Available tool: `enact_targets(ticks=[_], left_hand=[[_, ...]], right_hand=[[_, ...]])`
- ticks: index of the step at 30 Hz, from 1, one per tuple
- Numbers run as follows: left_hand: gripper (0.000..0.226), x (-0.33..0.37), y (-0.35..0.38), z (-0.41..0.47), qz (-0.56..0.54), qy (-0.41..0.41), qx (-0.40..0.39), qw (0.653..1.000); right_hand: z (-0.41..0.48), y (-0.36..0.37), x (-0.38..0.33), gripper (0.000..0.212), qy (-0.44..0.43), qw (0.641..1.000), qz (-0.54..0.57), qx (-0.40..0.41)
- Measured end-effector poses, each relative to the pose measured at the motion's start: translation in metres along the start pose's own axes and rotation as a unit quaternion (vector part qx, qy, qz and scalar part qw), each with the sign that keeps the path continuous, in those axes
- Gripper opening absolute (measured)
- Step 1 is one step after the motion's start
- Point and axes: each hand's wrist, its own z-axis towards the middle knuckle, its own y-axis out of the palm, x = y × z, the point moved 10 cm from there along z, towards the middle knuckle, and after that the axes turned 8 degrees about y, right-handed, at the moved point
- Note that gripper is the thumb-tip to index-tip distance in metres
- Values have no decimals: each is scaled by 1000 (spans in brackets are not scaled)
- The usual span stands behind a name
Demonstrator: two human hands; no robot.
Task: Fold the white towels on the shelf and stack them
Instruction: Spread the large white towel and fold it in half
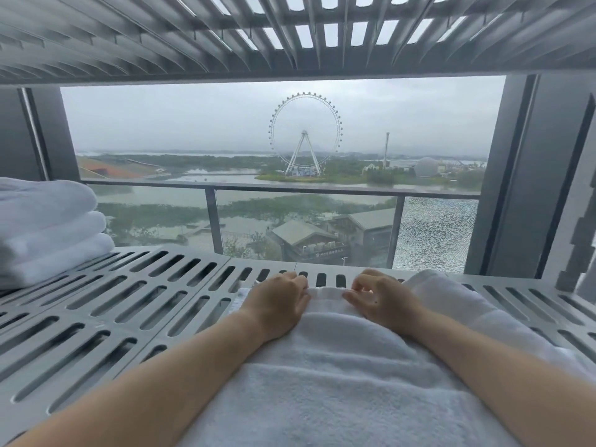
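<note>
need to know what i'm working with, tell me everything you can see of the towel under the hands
The towel is white, thick terry cloth, lying spread on the slotted grey shelf and running toward the camera. Its far edge has a flat woven band. The left hand and right hand pinch that edge side by side, forearms resting on the cloth. More white cloth bunches at its right side.

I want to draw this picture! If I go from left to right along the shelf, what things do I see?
Stack of folded white towels → bare slotted shelf → left hand → right hand, both hands pinching the far edge of the white towel being folded → its bunched-up part.
</note>
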Motion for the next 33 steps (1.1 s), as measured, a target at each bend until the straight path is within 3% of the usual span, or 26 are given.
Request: enact_targets(ticks=[4,11,16,21,23,27,30,33], left_hand=[[22,6,-4,-2,51,9,14,999],[23,4,-8,-7,28,2,20,999],[23,-22,-22,-15,31,-64,23,997],[26,-40,-20,-23,1,-86,-29,996],[28,-34,-23,-24,24,-69,4,997],[33,-5,-30,-28,58,22,63,996],[27,14,-33,-38,74,78,80,991],[24,21,-26,-49,15,108,55,993]], right_hand=[[-5,-4,-1,30,6,1000,18,1],[-12,2,-4,32,4,999,6,-36],[-14,-12,-2,45,25,999,-22,-7],[-7,-8,2,29,74,992,-95,-49],[-3,-5,-8,9,69,992,-95,-51],[-6,-5,-37,26,29,998,-53,-25],[-20,0,-61,19,-17,999,-28,-11],[-32,9,-66,18,-32,999,-9,-15]])
